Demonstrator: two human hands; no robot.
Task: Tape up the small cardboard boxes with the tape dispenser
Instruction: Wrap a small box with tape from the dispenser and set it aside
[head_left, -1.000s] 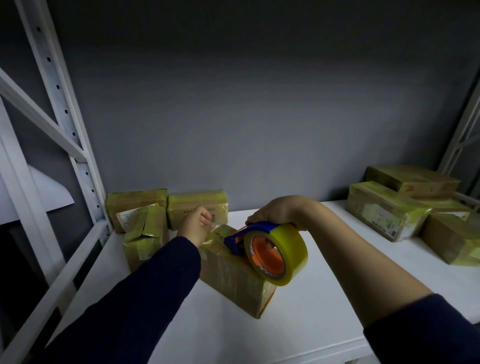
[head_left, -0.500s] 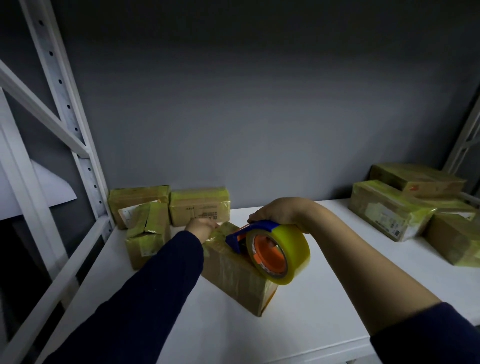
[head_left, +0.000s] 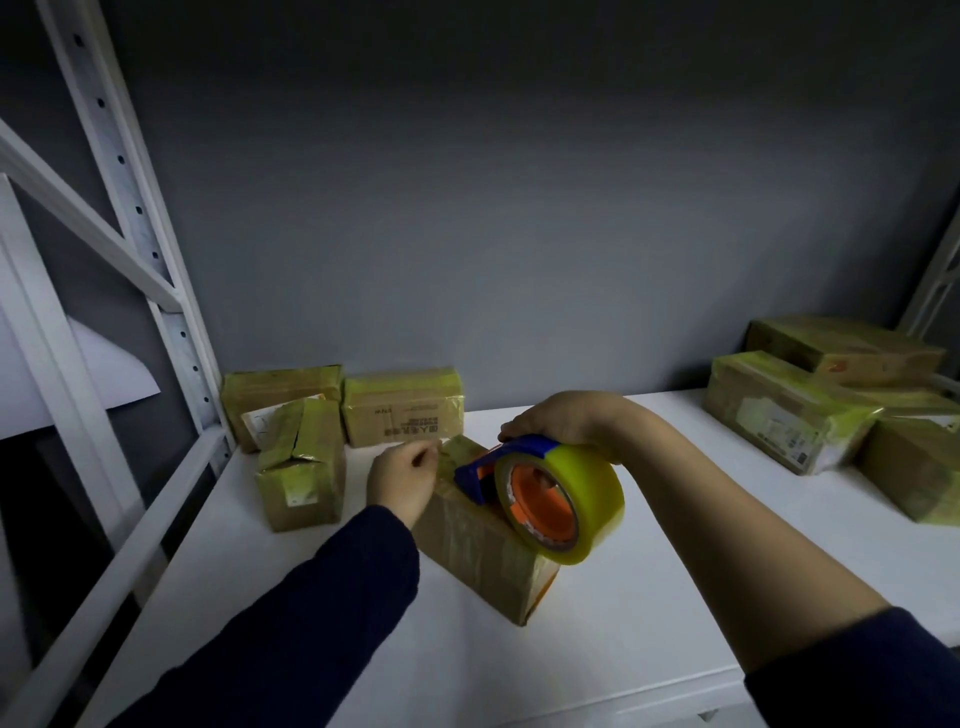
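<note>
On a white shelf (head_left: 649, 597), the right hand (head_left: 561, 423) grips a blue tape dispenser (head_left: 558, 499) resting on top of the central small cardboard box (head_left: 478, 551), while the left hand (head_left: 402, 478), fingers curled, sits at the box's far left end, where I cannot tell whether it holds anything.

I am viewing a brown cardboard box (head_left: 483, 561) whose matt faces are showing through wrinkled, faintly shiny clear tape. The tape dispenser (head_left: 519, 448) is presenting a smooth blue plastic frame, an orange plastic core (head_left: 540, 506) and a glossy, translucent yellowish tape roll (head_left: 576, 493). The white shelf (head_left: 649, 597) is reading as smooth and satin, the perforated upright (head_left: 130, 171) as painted metal, the grey wall (head_left: 519, 208) as matt, and the dark sleeve (head_left: 311, 597) as soft cloth. The far boxes (head_left: 402, 405) are gleaming under taped wrap.
</note>
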